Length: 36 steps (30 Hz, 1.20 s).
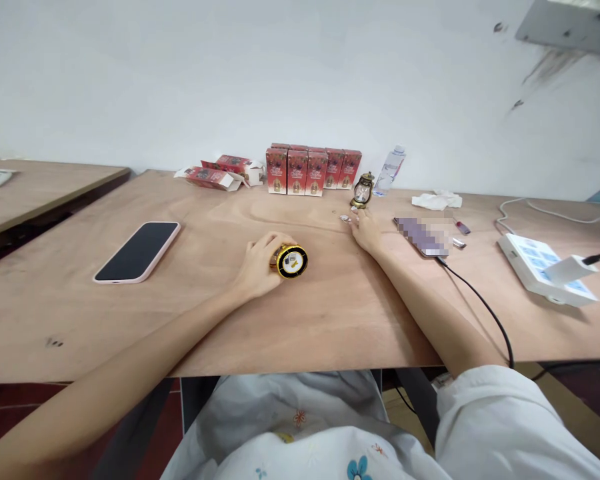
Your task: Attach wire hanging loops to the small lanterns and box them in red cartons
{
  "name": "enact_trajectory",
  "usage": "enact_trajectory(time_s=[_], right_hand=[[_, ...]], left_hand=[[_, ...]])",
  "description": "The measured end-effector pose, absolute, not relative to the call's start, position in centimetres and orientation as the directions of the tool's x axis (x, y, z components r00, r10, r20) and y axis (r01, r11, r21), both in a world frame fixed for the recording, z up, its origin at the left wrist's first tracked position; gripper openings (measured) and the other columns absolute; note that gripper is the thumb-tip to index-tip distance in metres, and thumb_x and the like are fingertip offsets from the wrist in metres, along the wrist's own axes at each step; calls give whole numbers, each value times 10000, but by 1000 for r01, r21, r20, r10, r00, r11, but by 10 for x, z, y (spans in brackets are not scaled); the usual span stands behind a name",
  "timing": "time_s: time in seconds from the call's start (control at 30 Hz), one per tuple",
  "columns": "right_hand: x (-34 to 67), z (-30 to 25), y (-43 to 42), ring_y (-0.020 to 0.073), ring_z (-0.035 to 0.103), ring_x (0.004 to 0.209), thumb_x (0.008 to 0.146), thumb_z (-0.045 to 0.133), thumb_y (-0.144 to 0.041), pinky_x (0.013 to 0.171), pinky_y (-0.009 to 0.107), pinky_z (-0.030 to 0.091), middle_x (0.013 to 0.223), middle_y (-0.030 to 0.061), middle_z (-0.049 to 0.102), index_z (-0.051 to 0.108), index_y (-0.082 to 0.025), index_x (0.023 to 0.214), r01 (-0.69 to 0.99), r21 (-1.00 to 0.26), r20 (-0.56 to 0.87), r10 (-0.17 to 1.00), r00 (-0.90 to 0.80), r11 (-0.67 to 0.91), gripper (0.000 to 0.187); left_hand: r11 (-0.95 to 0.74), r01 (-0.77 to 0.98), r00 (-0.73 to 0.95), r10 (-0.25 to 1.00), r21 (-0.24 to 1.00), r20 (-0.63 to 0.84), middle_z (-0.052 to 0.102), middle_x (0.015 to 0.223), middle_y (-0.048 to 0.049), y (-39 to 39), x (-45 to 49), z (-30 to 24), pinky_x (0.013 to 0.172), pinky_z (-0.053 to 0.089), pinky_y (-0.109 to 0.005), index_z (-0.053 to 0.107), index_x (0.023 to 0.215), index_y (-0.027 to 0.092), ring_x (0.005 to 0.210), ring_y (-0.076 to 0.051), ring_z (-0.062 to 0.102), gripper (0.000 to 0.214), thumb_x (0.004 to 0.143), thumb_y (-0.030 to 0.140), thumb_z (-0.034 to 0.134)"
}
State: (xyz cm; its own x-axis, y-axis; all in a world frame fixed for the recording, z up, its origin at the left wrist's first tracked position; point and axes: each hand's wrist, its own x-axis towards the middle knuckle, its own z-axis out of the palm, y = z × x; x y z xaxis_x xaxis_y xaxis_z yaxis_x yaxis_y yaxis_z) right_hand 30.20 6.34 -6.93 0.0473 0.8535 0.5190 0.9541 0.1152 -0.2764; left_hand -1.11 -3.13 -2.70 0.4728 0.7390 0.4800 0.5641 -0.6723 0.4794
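Because the black base (301,270) is presumably being viewed, the left hand's (264,262) fingers are clamping its gold-rimmed cylinder (291,262) before the red cardboard boxes (297,173), the right hand's (367,231) closure being unclear.

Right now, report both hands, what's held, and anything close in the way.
Left hand gripping gold object, round base toward camera. Right hand by small scraps. Lantern upright, just beyond right hand.

Head-worn view, forward-down over table (325,327)
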Motion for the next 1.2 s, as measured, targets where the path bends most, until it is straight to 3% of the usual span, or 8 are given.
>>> enact_trajectory(time_s=[0.2,0.37,0.53,0.9,1.1,1.2], right_hand=[[295,-67,74,310,629,1031,909,457,-186,934,437,464,1081,172,704,657,-124,1125,951,-261,459,888,-31,168,301],[282,-68,65,259,634,1104,908,427,-100,981,368,459,1153,126,705,685,-141,1108,927,-263,427,894,-138,268,329],[257,-69,46,232,668,1048,898,468,-99,939,342,491,1095,86,729,678,-181,1109,889,-279,424,877,-226,364,308],[234,-69,22,162,677,782,774,564,-67,744,317,566,963,78,686,642,-153,1014,616,-489,577,759,-302,617,266],[227,-63,-3,150,670,856,733,476,-5,778,309,578,1093,102,638,602,-161,1097,485,-440,647,641,-412,756,416],[228,-59,-7,170,657,923,692,436,20,814,333,566,1122,103,645,607,-171,1066,535,-413,689,637,-346,737,453]], left_hand=[[-643,582,441,764,498,471,648,1131,-57,-31,-12,-26,932,405,-401,601,1074,231,1107,-242,589,373,708,163,580],[-636,594,444,770,492,458,652,1147,-49,-32,-12,-25,927,393,-419,600,1078,241,1123,-251,581,378,706,173,588],[-637,587,439,769,499,465,655,1138,-56,-32,-12,-24,922,399,-401,602,1071,232,1115,-246,584,370,707,174,578],[-610,623,430,790,489,437,651,1159,-56,-32,-13,-22,920,387,-442,589,1079,263,1121,-270,583,387,699,194,565],[-615,615,426,785,493,449,650,1148,-59,-33,-13,-20,920,373,-446,600,1078,248,1113,-264,587,399,687,178,565],[-615,617,426,786,491,448,653,1140,-64,-34,-13,-20,913,374,-445,604,1076,243,1100,-265,592,383,698,188,572]])
